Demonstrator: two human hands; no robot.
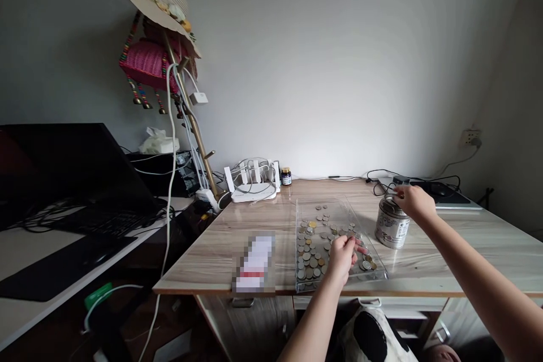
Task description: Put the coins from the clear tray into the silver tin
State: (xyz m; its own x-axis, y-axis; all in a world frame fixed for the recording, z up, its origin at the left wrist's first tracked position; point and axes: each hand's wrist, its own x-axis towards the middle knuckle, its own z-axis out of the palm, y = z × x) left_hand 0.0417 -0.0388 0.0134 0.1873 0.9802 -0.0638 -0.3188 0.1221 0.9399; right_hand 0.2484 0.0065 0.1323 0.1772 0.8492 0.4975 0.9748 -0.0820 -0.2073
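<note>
A clear plastic tray [305,203] lies on the desk with many coins [313,263], silver and a few gold, spread across it. Over the tray's right part is my left hand [341,257], its fingers curled in and thumb against them; whatever they hold is hidden. To the right of the tray a round printed tin [392,229] stands upright. My right hand [414,202] is at the tin's top, fingertips pinched together by the rim. Between them I cannot make out an object.
On the wooden desk [207,263], a blurred-out paper [254,264] lies left of the tray. Behind stand a white router [254,186] and a small dark jar [286,176]. A laptop-like device with a mouse [439,188] and cables sits at the back right.
</note>
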